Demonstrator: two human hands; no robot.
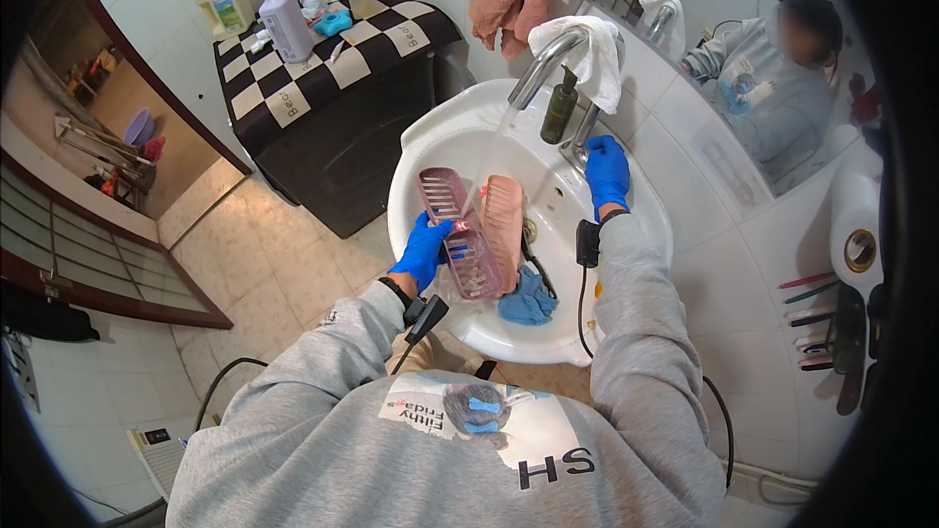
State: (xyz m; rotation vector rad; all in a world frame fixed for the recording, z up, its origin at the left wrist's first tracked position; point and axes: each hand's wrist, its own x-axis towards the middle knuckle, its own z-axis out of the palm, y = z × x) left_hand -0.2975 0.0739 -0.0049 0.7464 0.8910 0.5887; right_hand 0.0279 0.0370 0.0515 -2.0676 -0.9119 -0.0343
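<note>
My left hand (423, 252), in a blue glove, grips the side of a translucent purple slotted plastic basket (475, 262) and holds it tilted over the sink (423, 149). Water runs from the chrome faucet (544, 64) down onto the baskets. Beside the purple one, a pink plastic basket (504, 220) rests in the basin. A wet blue cloth (529, 299) lies near the front of the bowl, against a dark slim object whose kind I cannot make out. My right hand (607, 174), also gloved in blue, closes round the lever at the faucet's base.
A dark green pump bottle (560, 110) stands behind the basin, and a white cloth (599, 57) drapes over the faucet. A checkered cover (337, 64) with several bottles tops a dark appliance at left. Brushes and combs (822, 318) hang on the right wall. Cables trail from both wrists.
</note>
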